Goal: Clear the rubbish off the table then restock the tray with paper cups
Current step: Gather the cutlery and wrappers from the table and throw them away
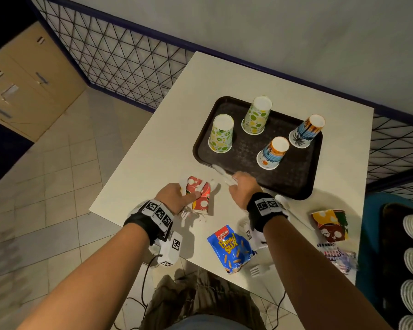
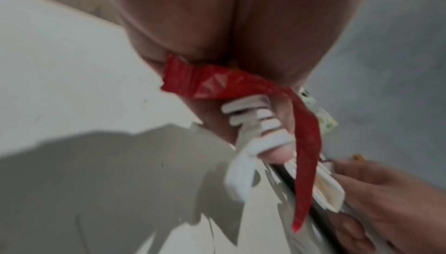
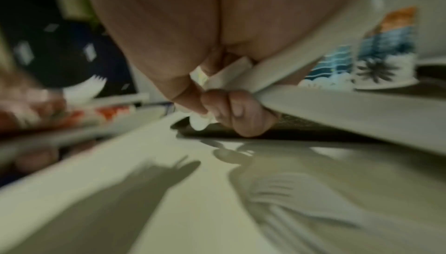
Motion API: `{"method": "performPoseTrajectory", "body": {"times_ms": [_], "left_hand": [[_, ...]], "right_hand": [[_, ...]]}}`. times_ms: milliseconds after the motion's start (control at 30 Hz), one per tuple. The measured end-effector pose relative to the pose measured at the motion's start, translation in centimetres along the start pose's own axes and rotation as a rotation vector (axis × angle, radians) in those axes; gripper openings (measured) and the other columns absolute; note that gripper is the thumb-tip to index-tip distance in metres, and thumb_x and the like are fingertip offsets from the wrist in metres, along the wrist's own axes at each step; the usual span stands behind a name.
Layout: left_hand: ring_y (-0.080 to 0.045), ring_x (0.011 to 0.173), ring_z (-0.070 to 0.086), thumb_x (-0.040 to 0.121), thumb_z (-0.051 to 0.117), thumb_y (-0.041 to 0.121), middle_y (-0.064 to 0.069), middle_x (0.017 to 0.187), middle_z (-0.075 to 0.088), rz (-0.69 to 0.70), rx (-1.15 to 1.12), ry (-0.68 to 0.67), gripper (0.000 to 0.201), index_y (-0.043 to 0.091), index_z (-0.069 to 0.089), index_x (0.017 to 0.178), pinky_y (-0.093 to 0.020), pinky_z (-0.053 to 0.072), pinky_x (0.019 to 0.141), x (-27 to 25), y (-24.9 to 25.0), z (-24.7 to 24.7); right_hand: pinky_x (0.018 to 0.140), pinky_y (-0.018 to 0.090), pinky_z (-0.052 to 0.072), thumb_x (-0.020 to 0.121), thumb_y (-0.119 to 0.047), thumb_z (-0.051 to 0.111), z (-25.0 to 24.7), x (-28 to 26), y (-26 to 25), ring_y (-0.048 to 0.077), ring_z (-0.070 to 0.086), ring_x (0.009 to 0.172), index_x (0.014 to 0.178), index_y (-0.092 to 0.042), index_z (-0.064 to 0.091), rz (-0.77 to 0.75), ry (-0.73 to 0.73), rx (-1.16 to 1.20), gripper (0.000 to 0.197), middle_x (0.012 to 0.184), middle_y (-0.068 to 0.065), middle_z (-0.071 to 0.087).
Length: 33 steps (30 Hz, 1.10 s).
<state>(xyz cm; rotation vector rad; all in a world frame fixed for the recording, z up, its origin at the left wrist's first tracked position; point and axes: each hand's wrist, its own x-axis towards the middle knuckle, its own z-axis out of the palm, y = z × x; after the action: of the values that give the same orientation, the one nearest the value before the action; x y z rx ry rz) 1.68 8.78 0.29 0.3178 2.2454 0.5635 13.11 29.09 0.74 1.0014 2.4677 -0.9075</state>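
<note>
Gripping white cutlery [image 1: 221, 173], right hand [image 1: 244, 186] overhangs tray [image 1: 293, 184] edge.

Your only readable print: "Bread Stix" in yellow letters on the blue snack packet [image 1: 230, 251] lying on the table [image 1: 153, 177]; the small brand line above it is too blurred to read.

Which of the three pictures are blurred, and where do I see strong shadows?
Head view: mostly sharp; the railing bends from the wide lens. Left wrist view: motion blur on the red wrapper, a hard hand shadow on the table. Right wrist view: the most blurred, with soft shadows on the table.
</note>
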Motion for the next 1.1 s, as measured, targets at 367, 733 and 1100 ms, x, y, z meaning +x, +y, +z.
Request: {"method": "performPoseTrajectory", "body": {"times_ms": [367, 733, 1100], "left_hand": [[-0.029, 0.063, 0.063, 0.066, 0.092, 0.055, -0.018, 0.069, 0.06, -0.148, -0.722, -0.059, 0.063, 0.004, 0.057, 0.084, -0.042, 0.053, 0.061, -0.2, 1.1, 4.4], [-0.019, 0.085, 0.072, 0.06, 0.077, 0.086, 0.0, 0.091, 0.078, -0.233, -0.877, -0.165, 0.094, 0.01, 0.076, 0.114, -0.032, 0.055, 0.072, 0.3, 2.3, 4.5], [-0.034, 0.083, 0.072, 0.071, 0.064, 0.09, -0.019, 0.092, 0.075, -0.172, -0.532, -0.04, 0.102, 0.001, 0.072, 0.121, -0.036, 0.048, 0.077, 1.7, 1.5, 2.9]], "right_hand": [[0.111, 0.041, 0.037, 0.103, -0.018, 0.045, 3.2, -3.5, -5.6, 0.032, 0.047, 0.131, 0.145, -0.012, 0.042, -0.149, 0.131, 0.192, 0.043, 0.143, 0.014, 0.051], [0.106, 0.044, 0.043, 0.102, -0.02, 0.042, 5.0, -3.5, -5.1, 0.032, 0.047, 0.12, 0.153, -0.007, 0.029, -0.213, 0.116, -0.018, 0.054, 0.137, 0.014, 0.039], [0.066, 0.011, 0.041, 0.084, -0.023, 0.08, 4.3, -3.6, -3.8, 0.0, 0.055, 0.076, 0.089, -0.017, 0.068, -0.163, 0.262, 0.448, 0.014, 0.091, -0.005, 0.062]]}}
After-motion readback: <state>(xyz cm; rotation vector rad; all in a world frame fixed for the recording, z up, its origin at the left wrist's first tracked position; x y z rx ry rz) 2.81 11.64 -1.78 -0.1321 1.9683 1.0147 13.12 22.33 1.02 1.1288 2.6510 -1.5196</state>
